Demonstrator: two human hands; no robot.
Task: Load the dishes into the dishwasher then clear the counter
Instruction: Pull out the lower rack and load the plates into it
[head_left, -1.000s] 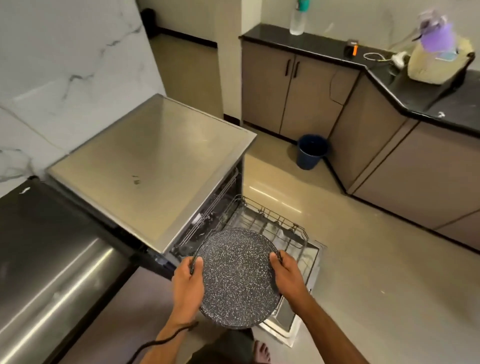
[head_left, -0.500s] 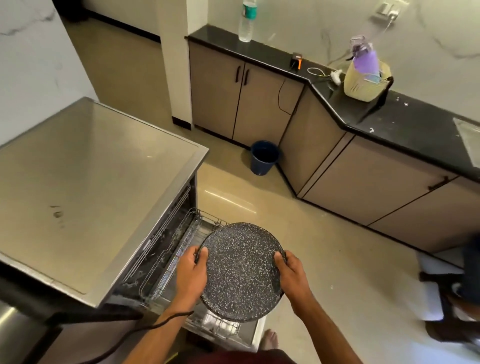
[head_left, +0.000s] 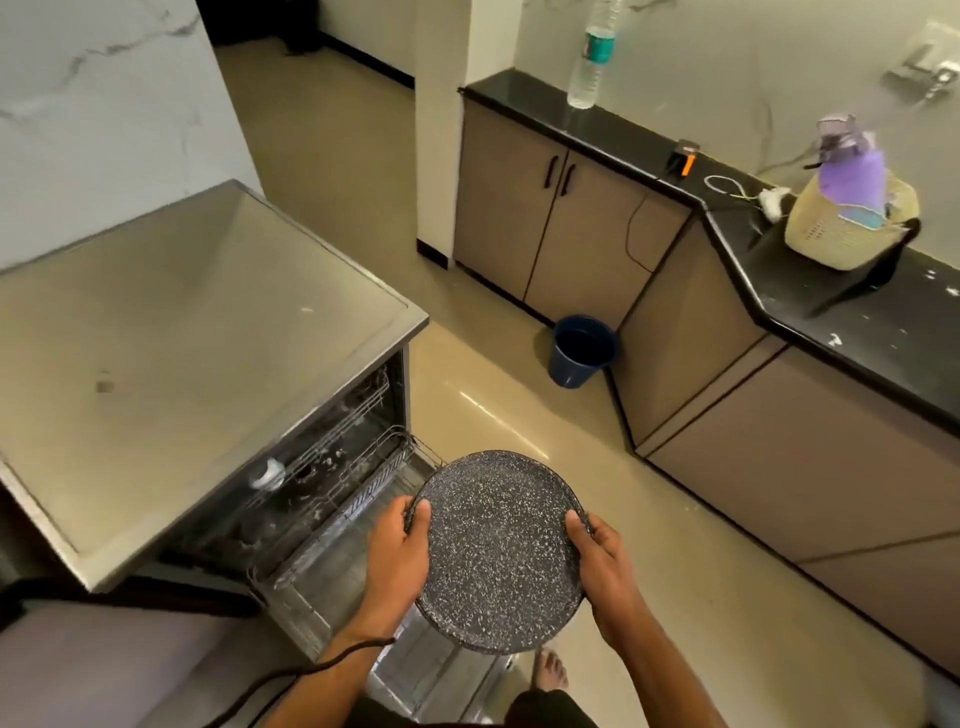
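You are holding the speckled round plate (head_left: 498, 551) with both hands, above the open dishwasher (head_left: 332, 467) and its pulled-out lower rack (head_left: 363, 499). Your left hand (head_left: 397, 556) is gripping the plate's left rim, thumb lying over the top edge and fingers curling underneath; your right hand (head_left: 605, 566) is gripping the right rim the same way. The plate is sitting roughly flat, face up, touching nothing but your hands.

The lower rack is showing bare wire tines where it is visible — the plate and your arms are covering part of it. Deeper in the dark tub, a pale rounded object (head_left: 267, 475) is sitting near the front edge; it may be a cup, but the blur is making that unclear.

On the black counter (head_left: 857, 322) to your right, a cream basket (head_left: 841, 228) is holding a purple bottle (head_left: 852, 166) and something pale blue. A clear water bottle (head_left: 589, 57) is standing upright at the counter's far end, well apart from the basket. A dark blue bucket (head_left: 582, 351) is sitting on the floor beside the cabinets — its inside is looking dark, and its contents cannot be told. The steel top (head_left: 182, 338) is lying to your left.
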